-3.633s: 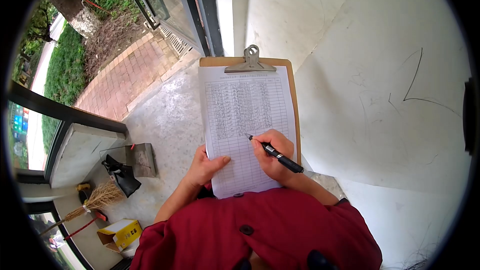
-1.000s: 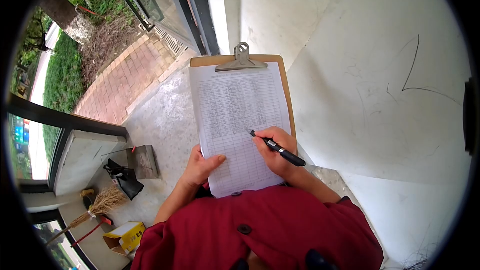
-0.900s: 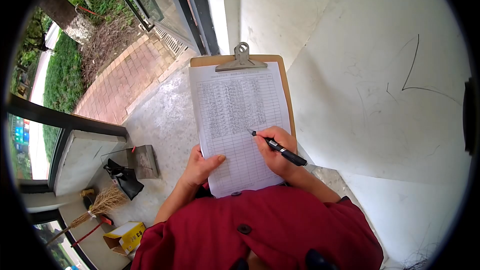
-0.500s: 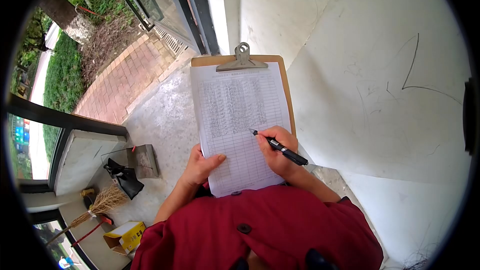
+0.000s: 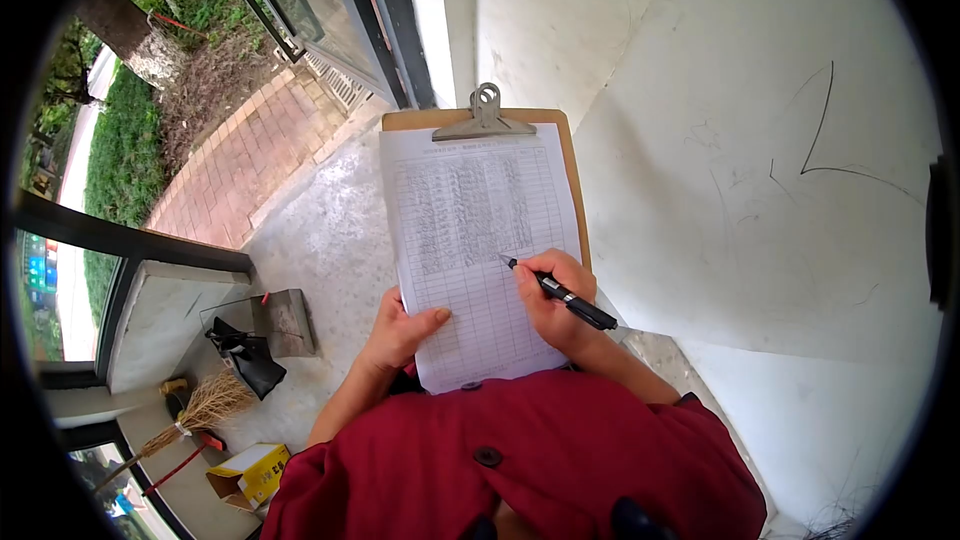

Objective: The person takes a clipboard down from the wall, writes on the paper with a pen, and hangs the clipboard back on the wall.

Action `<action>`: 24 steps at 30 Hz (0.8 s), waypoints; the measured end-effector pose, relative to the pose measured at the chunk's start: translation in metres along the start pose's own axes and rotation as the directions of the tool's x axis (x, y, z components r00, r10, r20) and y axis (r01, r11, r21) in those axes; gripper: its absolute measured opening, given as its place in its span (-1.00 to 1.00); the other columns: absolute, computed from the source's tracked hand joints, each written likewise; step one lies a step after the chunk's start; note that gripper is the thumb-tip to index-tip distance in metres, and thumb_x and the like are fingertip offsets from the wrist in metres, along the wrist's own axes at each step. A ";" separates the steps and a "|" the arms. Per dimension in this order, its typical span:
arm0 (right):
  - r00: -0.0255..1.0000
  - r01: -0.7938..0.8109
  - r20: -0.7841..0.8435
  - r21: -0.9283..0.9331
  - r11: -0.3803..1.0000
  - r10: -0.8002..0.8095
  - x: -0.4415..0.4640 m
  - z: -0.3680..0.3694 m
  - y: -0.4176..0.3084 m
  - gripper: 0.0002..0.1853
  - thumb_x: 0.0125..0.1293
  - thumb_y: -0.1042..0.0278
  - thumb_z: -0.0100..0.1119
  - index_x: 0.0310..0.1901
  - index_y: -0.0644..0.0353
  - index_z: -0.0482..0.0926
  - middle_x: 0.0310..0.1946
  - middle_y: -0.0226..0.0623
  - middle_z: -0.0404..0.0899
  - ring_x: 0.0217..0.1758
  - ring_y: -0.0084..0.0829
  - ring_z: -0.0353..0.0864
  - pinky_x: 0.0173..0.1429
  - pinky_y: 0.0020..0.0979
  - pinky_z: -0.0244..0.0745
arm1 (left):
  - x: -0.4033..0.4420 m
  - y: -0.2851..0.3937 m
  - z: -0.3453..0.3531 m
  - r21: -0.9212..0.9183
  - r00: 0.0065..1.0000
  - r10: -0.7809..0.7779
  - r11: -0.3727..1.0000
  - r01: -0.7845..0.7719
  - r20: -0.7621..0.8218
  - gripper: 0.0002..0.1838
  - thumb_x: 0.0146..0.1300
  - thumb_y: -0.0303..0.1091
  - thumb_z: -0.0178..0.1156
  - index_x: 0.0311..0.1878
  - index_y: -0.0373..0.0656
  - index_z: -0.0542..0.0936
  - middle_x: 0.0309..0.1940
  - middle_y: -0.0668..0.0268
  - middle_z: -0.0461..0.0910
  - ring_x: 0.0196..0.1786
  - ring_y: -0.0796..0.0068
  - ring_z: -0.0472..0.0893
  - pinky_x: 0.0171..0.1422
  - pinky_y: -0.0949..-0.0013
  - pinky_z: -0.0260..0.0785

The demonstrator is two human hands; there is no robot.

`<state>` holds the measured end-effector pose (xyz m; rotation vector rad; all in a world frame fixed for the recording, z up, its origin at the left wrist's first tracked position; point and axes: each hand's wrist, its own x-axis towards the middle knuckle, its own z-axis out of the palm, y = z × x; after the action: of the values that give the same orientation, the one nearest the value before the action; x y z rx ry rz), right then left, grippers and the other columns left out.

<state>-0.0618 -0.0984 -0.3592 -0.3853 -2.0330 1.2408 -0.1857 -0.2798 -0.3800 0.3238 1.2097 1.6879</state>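
Clipboard (image 5: pixel 410 121) mid-view, its sheet (image 5: pixel 470 315) under a metal clip (image 5: pixel 485 124) at 12 o'clock; my left hand (image 5: pixel 402 332) grasps the board at 8 o'clock, thumb flat on paper, other fingers mostly hidden. My right hand (image 5: pixel 553 302), 4 o'clock, pinches a black pen (image 5: pixel 563 293), tip near mid-sheet by the lowest written rows, can't tell if touching. Straw broom (image 5: pixel 215 400) around 8 o'clock, yellow carton (image 5: pixel 262 475) between 7 and 8.
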 end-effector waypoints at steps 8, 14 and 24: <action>1.000 0.018 -0.016 -0.004 1.000 -0.018 -0.005 -0.014 0.001 -0.91 0.08 0.57 0.24 -0.38 0.30 0.52 -0.55 -0.24 0.52 -0.57 -0.43 0.49 -0.48 -0.48 0.37 | -0.001 0.005 0.005 0.032 1.000 0.018 0.999 -0.017 -0.008 -0.61 0.08 -0.48 0.23 0.02 -0.33 0.48 -0.10 0.23 0.58 -0.06 0.44 0.55 0.07 0.34 0.38; 1.000 0.002 0.004 0.023 1.000 -0.002 -0.008 -0.014 0.002 -0.89 0.06 0.58 0.26 -0.36 0.30 0.54 -0.53 -0.22 0.54 -0.54 -0.40 0.52 -0.45 -0.48 0.40 | 0.000 0.005 0.007 0.058 1.000 0.015 0.998 -0.015 -0.005 -0.58 0.04 -0.45 0.23 0.02 -0.30 0.48 -0.12 0.24 0.58 -0.10 0.45 0.56 0.03 0.36 0.40; 1.000 0.015 0.010 0.006 1.000 -0.015 -0.007 -0.015 0.005 -0.89 0.07 0.59 0.26 -0.36 0.30 0.52 -0.54 -0.21 0.53 -0.54 -0.38 0.52 -0.45 -0.46 0.40 | 0.001 0.004 0.006 0.036 1.000 -0.014 0.999 0.014 -0.004 -0.60 0.07 -0.49 0.23 0.02 -0.32 0.48 -0.11 0.23 0.58 -0.08 0.45 0.55 0.06 0.35 0.39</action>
<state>-0.0465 -0.0905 -0.3621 -0.3610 -2.0367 1.2417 -0.1841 -0.2758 -0.3745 0.3333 1.2441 1.6569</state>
